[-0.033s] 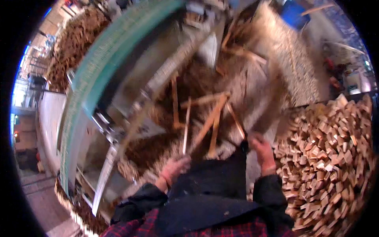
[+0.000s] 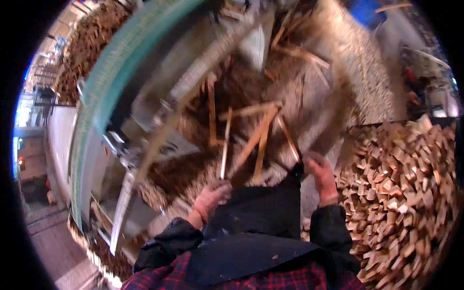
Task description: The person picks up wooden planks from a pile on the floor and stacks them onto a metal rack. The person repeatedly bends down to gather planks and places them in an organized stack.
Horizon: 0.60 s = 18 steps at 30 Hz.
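This is a woodworking workshop. A heap of cut wood blocks [image 2: 401, 193] lies right of the right hand [image 2: 320, 176]. A large green-sided machine [image 2: 108, 79] stands ahead and left of the left hand [image 2: 212, 195].

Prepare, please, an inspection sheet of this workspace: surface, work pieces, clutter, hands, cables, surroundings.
Surface: brown, littered ground; blurred.
Work pieces: thin, pale wooden stick and flat, orange-brown wooden strip in front of the person.
Clutter: large heap of small, light-brown wooden blocks at right.
Hands: left hand at the pale stick's lower end, right hand near the upper right corner of the black cloth apron; grips unclear.
Cables: nothing seen.
Surroundings: long, curved green panel at left; blue container at upper right.
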Each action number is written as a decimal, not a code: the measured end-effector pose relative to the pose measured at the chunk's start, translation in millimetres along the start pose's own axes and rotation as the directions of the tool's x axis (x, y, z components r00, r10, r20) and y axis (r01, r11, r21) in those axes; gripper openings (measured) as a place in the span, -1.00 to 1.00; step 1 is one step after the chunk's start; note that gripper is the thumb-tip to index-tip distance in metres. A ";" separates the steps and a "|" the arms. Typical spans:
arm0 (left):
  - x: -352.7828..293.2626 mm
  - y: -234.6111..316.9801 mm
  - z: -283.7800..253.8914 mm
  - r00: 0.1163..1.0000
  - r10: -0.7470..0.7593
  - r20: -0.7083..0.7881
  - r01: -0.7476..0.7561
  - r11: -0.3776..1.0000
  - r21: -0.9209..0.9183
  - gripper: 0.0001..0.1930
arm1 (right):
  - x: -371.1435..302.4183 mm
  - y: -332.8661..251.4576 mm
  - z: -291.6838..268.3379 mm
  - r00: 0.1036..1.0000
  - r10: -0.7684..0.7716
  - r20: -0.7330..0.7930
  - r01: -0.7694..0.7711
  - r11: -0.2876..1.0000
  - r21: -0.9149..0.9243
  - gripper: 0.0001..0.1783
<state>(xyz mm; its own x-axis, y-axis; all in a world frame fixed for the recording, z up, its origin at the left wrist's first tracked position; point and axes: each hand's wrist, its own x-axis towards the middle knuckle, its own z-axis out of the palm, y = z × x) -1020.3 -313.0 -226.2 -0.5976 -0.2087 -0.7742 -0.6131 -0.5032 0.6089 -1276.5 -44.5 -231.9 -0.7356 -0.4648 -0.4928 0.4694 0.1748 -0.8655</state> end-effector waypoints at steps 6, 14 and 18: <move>111.7 -100.6 95.1 0.950 -0.306 -0.066 0.313 0.936 0.161 -0.45 | 172.3 214.5 -141.7 0.973 0.156 -0.169 -0.230 0.654 -0.720 -0.40; 393.5 -215.4 -36.7 0.854 -0.079 -0.515 0.466 0.557 0.688 -0.15 | 331.2 484.6 -237.3 0.987 0.150 -0.058 -0.079 0.137 -0.987 -0.47; 501.7 -263.2 -129.3 0.840 -0.069 -0.538 0.512 0.427 0.745 0.04 | 365.8 576.0 -274.8 0.961 0.276 -0.018 0.029 -0.166 -0.986 -0.53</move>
<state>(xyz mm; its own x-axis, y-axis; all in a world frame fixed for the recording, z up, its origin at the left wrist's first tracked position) -1091.9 -393.7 -797.2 -0.1819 -0.5918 -0.7853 -0.9529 0.3033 -0.0079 -1409.4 124.7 -935.3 -0.5860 -0.3824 -0.7144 -0.5804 0.8133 0.0407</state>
